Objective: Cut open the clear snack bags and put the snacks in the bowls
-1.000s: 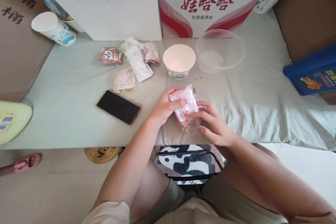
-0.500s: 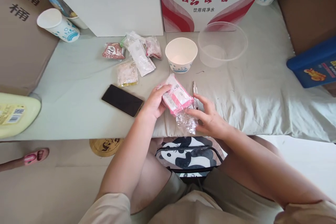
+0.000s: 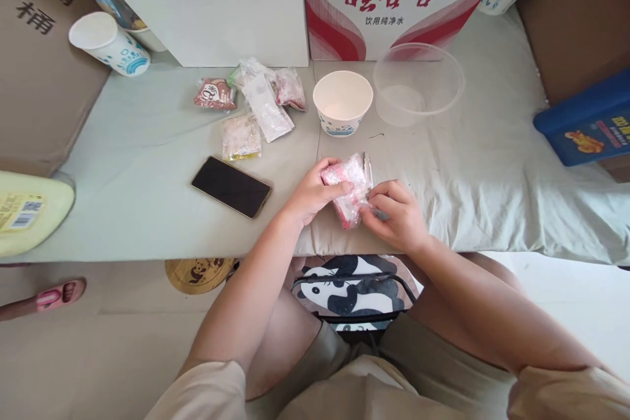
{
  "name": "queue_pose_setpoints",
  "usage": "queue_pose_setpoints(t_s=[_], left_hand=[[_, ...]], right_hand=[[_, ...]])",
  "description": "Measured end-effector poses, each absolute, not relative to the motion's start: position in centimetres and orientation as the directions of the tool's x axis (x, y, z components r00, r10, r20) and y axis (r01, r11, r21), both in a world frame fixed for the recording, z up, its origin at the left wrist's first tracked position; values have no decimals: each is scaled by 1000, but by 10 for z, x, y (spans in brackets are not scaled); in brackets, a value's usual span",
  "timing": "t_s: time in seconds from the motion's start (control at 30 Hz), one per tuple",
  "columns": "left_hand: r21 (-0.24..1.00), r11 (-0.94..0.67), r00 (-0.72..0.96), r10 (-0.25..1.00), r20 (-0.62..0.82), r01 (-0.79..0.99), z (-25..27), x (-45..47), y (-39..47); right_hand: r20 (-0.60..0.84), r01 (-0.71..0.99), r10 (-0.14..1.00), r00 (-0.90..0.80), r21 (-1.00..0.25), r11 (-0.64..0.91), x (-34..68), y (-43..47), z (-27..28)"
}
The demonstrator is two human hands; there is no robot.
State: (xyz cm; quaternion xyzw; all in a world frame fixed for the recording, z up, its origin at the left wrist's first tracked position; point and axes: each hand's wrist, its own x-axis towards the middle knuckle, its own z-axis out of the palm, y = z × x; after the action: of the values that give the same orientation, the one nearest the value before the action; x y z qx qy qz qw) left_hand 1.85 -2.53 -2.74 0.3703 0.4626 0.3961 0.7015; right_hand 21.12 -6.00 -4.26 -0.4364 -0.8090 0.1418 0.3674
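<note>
My left hand (image 3: 315, 191) grips a small pink packet (image 3: 348, 177) in crinkled clear plastic, its thumb lying across the top. At the packet's right side, my right hand (image 3: 401, 215) has its fingertips pinched on the loose clear wrapping; the fingers partly cover that spot. A slim silver pen-like object (image 3: 367, 167) lies just behind the packet, its lower part hidden. Beyond the hands stands a white paper bowl (image 3: 343, 119) with blue print. A dark-screened phone (image 3: 231, 186) lies flat to the left of my left hand.
Several small wrapped packets (image 3: 267, 108) lie behind the phone. A clear plastic tub (image 3: 418, 88) stands right of the bowl, before a white and red carton (image 3: 403, 26). Paper cups (image 3: 111, 44), a yellow-green bottle (image 3: 34, 213) and a blue box (image 3: 585, 125) flank the cloth-covered surface.
The packet has been turned over and shifted slightly right, with its wrapping now over the upper face. My right hand's fingers have gone from spread to pinched on the wrapping.
</note>
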Motion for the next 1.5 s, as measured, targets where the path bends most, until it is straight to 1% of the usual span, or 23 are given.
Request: queue_pose_setpoints(t_s=[0.27, 0.4, 0.53, 0.73, 0.87, 0.93, 1.0, 1.1, 1.17, 1.2, 1.27, 1.37, 1.43, 1.5], left_hand=[[942, 320, 308, 910, -278, -95, -31, 19, -26], [937, 328, 374, 890, -263, -123, -25, 17, -29], [940, 316, 421, 875, -238, -125, -23, 19, -30], [971, 235, 367, 908, -202, -49, -30, 24, -29], [982, 187, 353, 921, -161, -39, -32, 23, -29], [984, 172, 341, 928, -148, -42, -32, 21, -29], [986, 159, 316, 939, -135, -51, -31, 20, -29], [990, 131, 268, 957, -113, -48, -29, 17, -30], [992, 118, 242, 965, -105, -40, -28, 17, -30], [992, 117, 229, 968, -105, -42, -27, 16, -30], [991, 119, 200, 974, -106, -56, -27, 15, -30], [992, 97, 136, 987, -87, -75, -29, 13, -30], [995, 54, 77, 996, -48, -85, -31, 11, -28], [994, -13, -1, 1000, 13, -104, -34, 9, -25]], right_hand=[[318, 631, 925, -207, -679, 375, 209, -57, -41], [260, 596, 951, -165, -742, 306, 210, -55, -39], [219, 598, 967, -132, -760, 254, 209, -55, -38], [203, 582, 971, -126, -777, 238, 207, -54, -40], [227, 555, 956, -186, -779, 293, 215, -51, -36], [250, 563, 952, -175, -768, 305, 220, -48, -35], [241, 642, 962, -128, -719, 266, 224, -43, -37], [202, 813, 974, -105, -547, 201, 225, -38, -45], [181, 865, 973, -141, -456, 210, 224, -35, -50], [170, 873, 973, -156, -436, 217, 223, -35, -51], [144, 878, 976, -162, -430, 209, 223, -33, -53], [121, 870, 983, -136, -460, 177, 223, -33, -51], [127, 854, 982, -142, -487, 186, 223, -35, -49], [130, 847, 974, -187, -480, 227, 221, -38, -49]])
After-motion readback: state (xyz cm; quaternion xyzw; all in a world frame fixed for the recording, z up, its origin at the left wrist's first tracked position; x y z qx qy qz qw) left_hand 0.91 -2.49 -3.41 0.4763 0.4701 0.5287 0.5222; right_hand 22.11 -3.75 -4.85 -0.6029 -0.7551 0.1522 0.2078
